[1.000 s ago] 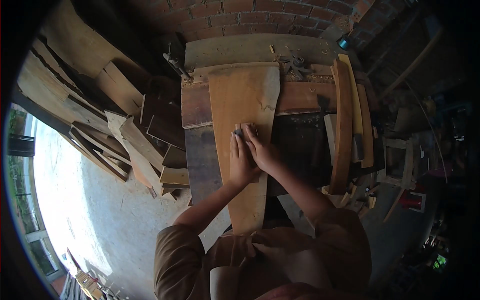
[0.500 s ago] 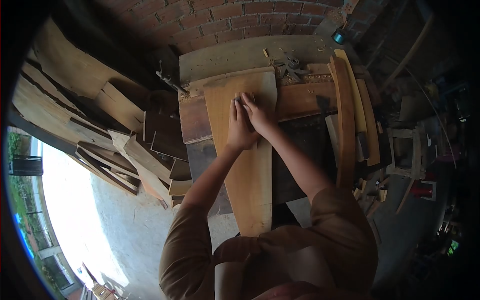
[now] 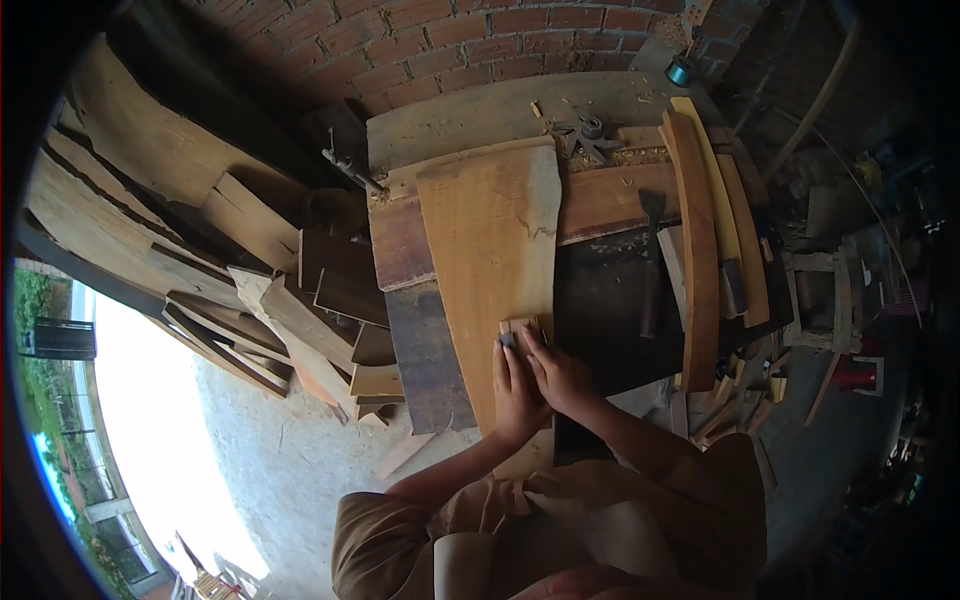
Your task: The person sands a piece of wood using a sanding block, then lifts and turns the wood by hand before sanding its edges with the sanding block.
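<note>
A wide, tapered wooden board lies lengthwise over the workbench, its narrow end toward my body. My left hand and my right hand are together low on the board, fingers closed on a small wooden block that sits on its surface. Only the block's front end shows, with a dark spot by the left fingertips; the rest is hidden under my hands. Both forearms are bent back close to my chest.
Right of the board lie a broad-bladed chisel and curved wooden pieces. A dark star-shaped metal part sits among shavings at the back. Offcut boards are stacked left, a brick wall stands behind, and a wooden stool is far right.
Both hands have slid the small block along the board from near its far end toward my body. My elbows have bent and drawn back.
</note>
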The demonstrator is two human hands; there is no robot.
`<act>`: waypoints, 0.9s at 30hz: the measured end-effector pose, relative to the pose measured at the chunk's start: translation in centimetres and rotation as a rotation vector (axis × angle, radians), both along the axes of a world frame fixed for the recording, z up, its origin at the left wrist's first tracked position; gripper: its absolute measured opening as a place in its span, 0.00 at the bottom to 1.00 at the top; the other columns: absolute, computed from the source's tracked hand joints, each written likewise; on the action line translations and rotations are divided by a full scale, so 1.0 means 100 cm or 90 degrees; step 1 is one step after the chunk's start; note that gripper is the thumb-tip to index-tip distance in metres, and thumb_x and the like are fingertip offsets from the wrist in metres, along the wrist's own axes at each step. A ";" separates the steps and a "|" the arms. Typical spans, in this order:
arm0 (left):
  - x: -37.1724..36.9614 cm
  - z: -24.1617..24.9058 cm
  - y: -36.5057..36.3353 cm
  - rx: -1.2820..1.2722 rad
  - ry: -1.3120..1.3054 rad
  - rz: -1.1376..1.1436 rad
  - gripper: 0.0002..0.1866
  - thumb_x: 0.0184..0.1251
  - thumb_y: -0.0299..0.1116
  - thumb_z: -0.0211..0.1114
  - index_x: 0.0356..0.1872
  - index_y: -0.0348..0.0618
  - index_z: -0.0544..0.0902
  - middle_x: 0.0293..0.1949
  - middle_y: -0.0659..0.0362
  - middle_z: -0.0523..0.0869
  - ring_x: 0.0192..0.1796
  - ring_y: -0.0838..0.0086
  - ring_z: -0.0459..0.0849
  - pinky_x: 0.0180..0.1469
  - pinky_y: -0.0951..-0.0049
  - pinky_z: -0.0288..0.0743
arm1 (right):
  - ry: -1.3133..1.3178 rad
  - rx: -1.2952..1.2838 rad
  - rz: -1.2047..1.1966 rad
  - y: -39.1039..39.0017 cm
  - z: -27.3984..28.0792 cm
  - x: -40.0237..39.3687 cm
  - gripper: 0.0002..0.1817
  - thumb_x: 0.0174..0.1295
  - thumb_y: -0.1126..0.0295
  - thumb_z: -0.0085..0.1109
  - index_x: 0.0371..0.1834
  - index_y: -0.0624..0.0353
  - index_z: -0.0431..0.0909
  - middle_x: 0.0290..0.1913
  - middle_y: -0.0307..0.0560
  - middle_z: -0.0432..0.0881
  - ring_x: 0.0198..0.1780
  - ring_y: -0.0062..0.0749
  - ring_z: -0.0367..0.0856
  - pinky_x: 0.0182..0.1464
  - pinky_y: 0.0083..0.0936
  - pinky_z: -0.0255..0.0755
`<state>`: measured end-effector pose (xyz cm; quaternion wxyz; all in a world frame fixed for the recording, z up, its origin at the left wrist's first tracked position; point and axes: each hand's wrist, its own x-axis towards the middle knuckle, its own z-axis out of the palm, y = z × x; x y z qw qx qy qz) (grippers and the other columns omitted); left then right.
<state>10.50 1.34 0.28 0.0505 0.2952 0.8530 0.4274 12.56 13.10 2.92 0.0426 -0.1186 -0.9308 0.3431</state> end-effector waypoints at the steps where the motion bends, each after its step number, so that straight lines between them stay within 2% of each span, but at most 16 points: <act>1: 0.028 -0.011 -0.014 -0.006 0.009 -0.015 0.56 0.42 0.45 0.72 0.63 0.24 0.45 0.63 0.28 0.48 0.67 0.37 0.49 0.64 0.50 0.51 | -0.023 0.008 -0.008 -0.014 -0.006 0.029 0.28 0.61 0.67 0.49 0.66 0.47 0.58 0.35 0.54 0.80 0.28 0.49 0.79 0.29 0.38 0.73; 2: 0.040 -0.016 -0.022 -0.001 0.005 -0.037 0.55 0.43 0.45 0.71 0.63 0.24 0.44 0.63 0.28 0.47 0.67 0.37 0.48 0.65 0.50 0.50 | 0.040 0.018 -0.026 -0.022 -0.012 0.044 0.28 0.60 0.68 0.50 0.66 0.49 0.59 0.35 0.54 0.79 0.27 0.46 0.80 0.28 0.37 0.74; 4: 0.028 -0.008 -0.020 -0.026 -0.043 -0.073 0.56 0.43 0.45 0.71 0.63 0.24 0.44 0.63 0.28 0.46 0.67 0.37 0.47 0.65 0.51 0.49 | -0.009 0.008 -0.045 -0.020 -0.005 0.035 0.28 0.60 0.68 0.50 0.65 0.50 0.59 0.36 0.54 0.80 0.27 0.46 0.80 0.29 0.36 0.74; 5: 0.017 -0.001 -0.016 -0.046 -0.081 -0.102 0.57 0.42 0.45 0.72 0.64 0.24 0.43 0.64 0.29 0.45 0.67 0.37 0.47 0.65 0.52 0.48 | -0.048 0.001 -0.056 -0.017 0.001 0.026 0.27 0.60 0.68 0.49 0.65 0.51 0.60 0.37 0.55 0.80 0.27 0.45 0.80 0.29 0.36 0.74; 7: -0.030 0.005 0.004 -0.009 -0.050 -0.140 0.61 0.37 0.45 0.74 0.64 0.25 0.41 0.65 0.30 0.44 0.67 0.38 0.45 0.66 0.52 0.46 | 0.026 -0.006 -0.090 0.004 -0.006 -0.012 0.25 0.62 0.67 0.47 0.64 0.51 0.61 0.34 0.52 0.80 0.27 0.45 0.79 0.28 0.34 0.74; 8: -0.059 0.003 0.021 -0.028 -0.027 -0.134 0.64 0.33 0.45 0.76 0.64 0.24 0.40 0.65 0.32 0.44 0.69 0.42 0.44 0.67 0.55 0.45 | 0.021 0.010 -0.112 0.018 -0.008 -0.041 0.24 0.63 0.66 0.47 0.64 0.46 0.61 0.29 0.53 0.79 0.25 0.47 0.79 0.26 0.36 0.72; 10: -0.128 0.002 0.066 0.024 0.011 -0.091 0.61 0.36 0.42 0.74 0.64 0.24 0.40 0.65 0.34 0.47 0.69 0.44 0.44 0.68 0.57 0.45 | 0.001 0.034 -0.131 0.058 -0.006 -0.115 0.22 0.65 0.60 0.45 0.63 0.35 0.62 0.22 0.56 0.77 0.21 0.50 0.76 0.23 0.39 0.69; 11: -0.168 -0.008 0.090 0.027 0.056 -0.073 0.61 0.36 0.43 0.73 0.65 0.24 0.41 0.66 0.36 0.48 0.69 0.46 0.45 0.68 0.59 0.46 | 0.005 0.056 -0.123 0.081 -0.006 -0.158 0.21 0.66 0.58 0.42 0.63 0.35 0.62 0.26 0.59 0.77 0.24 0.53 0.77 0.26 0.39 0.70; 12: -0.211 0.004 0.114 0.019 0.051 -0.076 0.61 0.35 0.44 0.74 0.65 0.25 0.41 0.66 0.37 0.49 0.69 0.48 0.47 0.68 0.61 0.48 | 0.039 -0.018 -0.132 0.106 -0.019 -0.204 0.21 0.66 0.57 0.40 0.63 0.37 0.62 0.34 0.63 0.78 0.32 0.55 0.78 0.33 0.39 0.71; 14: -0.294 0.008 0.147 -0.021 0.062 -0.114 0.61 0.33 0.45 0.75 0.64 0.24 0.45 0.66 0.36 0.48 0.69 0.49 0.49 0.67 0.63 0.50 | 0.068 0.007 -0.159 0.144 -0.024 -0.278 0.21 0.67 0.56 0.37 0.64 0.39 0.61 0.41 0.60 0.78 0.39 0.54 0.78 0.41 0.39 0.71; 16: -0.317 0.011 0.159 -0.037 0.082 -0.117 0.61 0.32 0.44 0.75 0.64 0.24 0.45 0.66 0.36 0.49 0.69 0.50 0.51 0.67 0.64 0.52 | 0.058 0.051 -0.164 0.152 -0.014 -0.297 0.21 0.67 0.56 0.38 0.64 0.39 0.61 0.45 0.60 0.77 0.44 0.55 0.77 0.45 0.37 0.70; 18: -0.301 0.003 0.156 0.020 0.087 -0.021 0.60 0.32 0.44 0.75 0.64 0.24 0.46 0.65 0.35 0.51 0.67 0.47 0.53 0.66 0.62 0.53 | 0.013 0.054 -0.148 0.143 0.000 -0.284 0.22 0.67 0.56 0.37 0.65 0.39 0.59 0.45 0.61 0.77 0.43 0.55 0.77 0.45 0.38 0.70; 21: -0.234 0.001 0.119 0.041 0.056 -0.018 0.59 0.33 0.41 0.74 0.64 0.24 0.46 0.65 0.34 0.50 0.67 0.46 0.52 0.66 0.60 0.52 | -0.003 -0.019 -0.099 0.114 0.000 -0.218 0.23 0.67 0.56 0.39 0.65 0.39 0.58 0.41 0.62 0.78 0.38 0.54 0.79 0.40 0.40 0.72; 24: -0.121 0.010 0.064 0.019 0.014 -0.036 0.56 0.38 0.38 0.71 0.64 0.24 0.44 0.65 0.32 0.49 0.67 0.43 0.50 0.66 0.56 0.51 | 0.036 0.067 -0.090 0.064 -0.019 -0.102 0.23 0.65 0.60 0.44 0.65 0.39 0.60 0.30 0.55 0.79 0.27 0.50 0.78 0.26 0.39 0.71; 25: -0.081 0.007 0.045 0.003 -0.005 -0.043 0.55 0.37 0.38 0.71 0.64 0.24 0.45 0.64 0.32 0.49 0.67 0.42 0.50 0.66 0.56 0.51 | 0.094 0.061 -0.081 0.045 -0.019 -0.059 0.24 0.64 0.62 0.46 0.65 0.41 0.60 0.28 0.55 0.79 0.26 0.49 0.78 0.26 0.38 0.71; 27: -0.006 -0.007 0.009 0.000 -0.013 -0.058 0.59 0.38 0.44 0.73 0.65 0.26 0.43 0.64 0.31 0.50 0.67 0.40 0.50 0.65 0.52 0.51 | 0.038 0.068 -0.099 0.009 -0.019 0.015 0.27 0.61 0.62 0.51 0.65 0.42 0.60 0.23 0.50 0.76 0.21 0.44 0.77 0.23 0.36 0.71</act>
